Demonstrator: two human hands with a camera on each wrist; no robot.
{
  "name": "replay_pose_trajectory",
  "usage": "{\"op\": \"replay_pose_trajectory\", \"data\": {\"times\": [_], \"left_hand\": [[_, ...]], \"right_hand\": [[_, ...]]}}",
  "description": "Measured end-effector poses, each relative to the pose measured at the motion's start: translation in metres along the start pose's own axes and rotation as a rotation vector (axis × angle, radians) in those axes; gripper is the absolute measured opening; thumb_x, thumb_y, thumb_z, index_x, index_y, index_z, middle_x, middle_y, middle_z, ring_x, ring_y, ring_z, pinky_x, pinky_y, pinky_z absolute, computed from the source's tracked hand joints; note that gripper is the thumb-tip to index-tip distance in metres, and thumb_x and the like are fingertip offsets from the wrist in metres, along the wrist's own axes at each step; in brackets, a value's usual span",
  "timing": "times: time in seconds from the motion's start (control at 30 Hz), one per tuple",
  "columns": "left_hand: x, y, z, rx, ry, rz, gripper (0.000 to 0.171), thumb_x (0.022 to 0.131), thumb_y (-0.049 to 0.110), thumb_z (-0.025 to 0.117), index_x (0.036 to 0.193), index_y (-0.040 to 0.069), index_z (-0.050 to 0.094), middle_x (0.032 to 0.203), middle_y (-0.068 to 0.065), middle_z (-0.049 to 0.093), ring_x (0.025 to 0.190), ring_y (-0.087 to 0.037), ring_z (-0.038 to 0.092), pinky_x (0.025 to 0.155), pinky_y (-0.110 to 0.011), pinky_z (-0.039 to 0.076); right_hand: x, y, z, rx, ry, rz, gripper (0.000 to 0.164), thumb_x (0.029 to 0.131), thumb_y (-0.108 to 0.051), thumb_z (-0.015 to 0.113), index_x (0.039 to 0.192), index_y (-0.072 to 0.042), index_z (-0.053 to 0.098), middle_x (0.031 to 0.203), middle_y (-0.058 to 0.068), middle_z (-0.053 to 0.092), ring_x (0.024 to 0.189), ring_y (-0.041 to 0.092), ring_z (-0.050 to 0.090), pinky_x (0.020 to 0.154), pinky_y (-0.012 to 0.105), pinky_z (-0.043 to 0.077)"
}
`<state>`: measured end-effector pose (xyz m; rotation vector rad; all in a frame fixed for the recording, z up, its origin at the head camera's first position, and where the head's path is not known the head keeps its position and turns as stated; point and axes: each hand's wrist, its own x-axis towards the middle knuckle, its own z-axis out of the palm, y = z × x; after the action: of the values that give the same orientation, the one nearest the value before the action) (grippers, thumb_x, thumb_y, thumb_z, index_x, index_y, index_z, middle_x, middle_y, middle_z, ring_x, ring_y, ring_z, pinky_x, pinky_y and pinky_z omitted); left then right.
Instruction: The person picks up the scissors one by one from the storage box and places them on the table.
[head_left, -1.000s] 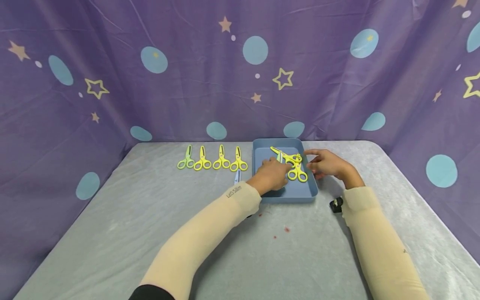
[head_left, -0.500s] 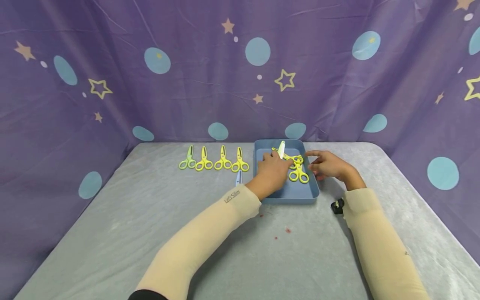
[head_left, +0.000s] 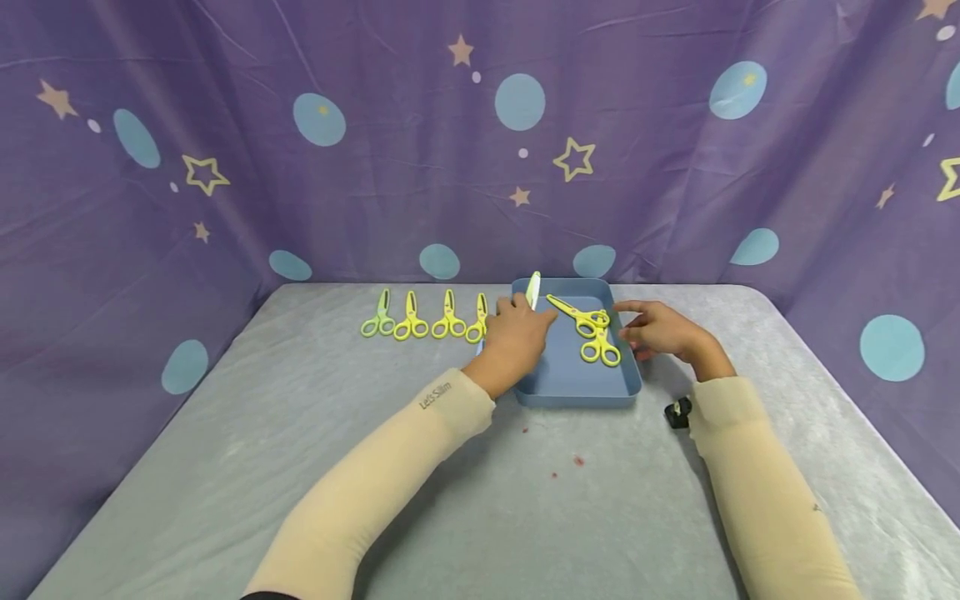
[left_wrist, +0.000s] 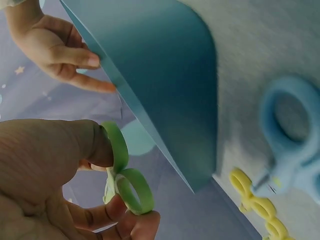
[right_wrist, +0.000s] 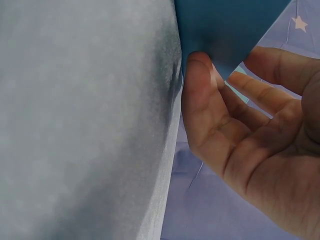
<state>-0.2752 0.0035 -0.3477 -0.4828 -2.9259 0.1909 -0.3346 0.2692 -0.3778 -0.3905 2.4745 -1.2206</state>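
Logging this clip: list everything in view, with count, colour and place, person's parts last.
Curtain: 1, purple with stars and blue dots, behind the table
Table: 1, grey, below everything
Red spots: 3, red, on the table before the tray
Tray: 1, blue, on the table
Yellow scissors: 2, yellow, overlapping in the tray; 3 more in the row left of it
Green scissors: 1, green, row's left end
Blue scissors: 1, blue, left of the tray, nearer than the row
Held scissors: 1, green, in the left hand
Black object: 1, black, by the right cuff; unclear what
Sleeves: 2, cream, on both arms
Left hand: 1, bare, at the tray's left side
Right hand: 1, bare, at the tray's right wall
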Motion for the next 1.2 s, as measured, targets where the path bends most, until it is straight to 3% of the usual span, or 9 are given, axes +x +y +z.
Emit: {"op": "replay_pose_trajectory", "data": {"times": [0.33, 0.83, 1.2], "left_hand": [[-0.013, -0.031, 0.009, 0.031, 0.028, -0.057, 0.032, 0.110, 0.016, 0.046, 0.136, 0.028, 0.060, 0.106, -0.023, 0.053, 0.096, -0.036, 0.053, 0.076, -0.049, 0.052], [-0.035, -0.080, 0.032, -0.013, 0.006, -0.127, 0.028, 0.104, 0.013, 0.054, 0.129, 0.022, 0.065, 0.113, -0.029, 0.055, 0.107, -0.044, 0.053, 0.084, -0.059, 0.052], [-0.054, -0.095, 0.041, -0.044, -0.001, -0.109, 0.032, 0.102, 0.014, 0.057, 0.132, 0.021, 0.066, 0.109, -0.030, 0.057, 0.108, -0.047, 0.055, 0.081, -0.060, 0.053]], "right_hand": [[0.001, 0.000, 0.000, -0.020, 0.005, -0.010, 0.060, 0.103, -0.007, 0.056, 0.158, 0.000, 0.032, 0.134, 0.034, 0.055, 0.105, 0.034, 0.062, 0.081, 0.044, 0.060], [0.002, 0.001, -0.001, -0.018, -0.003, -0.005, 0.062, 0.104, -0.009, 0.057, 0.159, 0.000, 0.030, 0.136, 0.035, 0.054, 0.108, 0.034, 0.061, 0.084, 0.047, 0.059], [0.003, 0.003, -0.001, -0.007, -0.007, -0.001, 0.062, 0.104, -0.010, 0.056, 0.159, -0.002, 0.030, 0.138, 0.034, 0.053, 0.110, 0.036, 0.060, 0.086, 0.048, 0.058]]}}
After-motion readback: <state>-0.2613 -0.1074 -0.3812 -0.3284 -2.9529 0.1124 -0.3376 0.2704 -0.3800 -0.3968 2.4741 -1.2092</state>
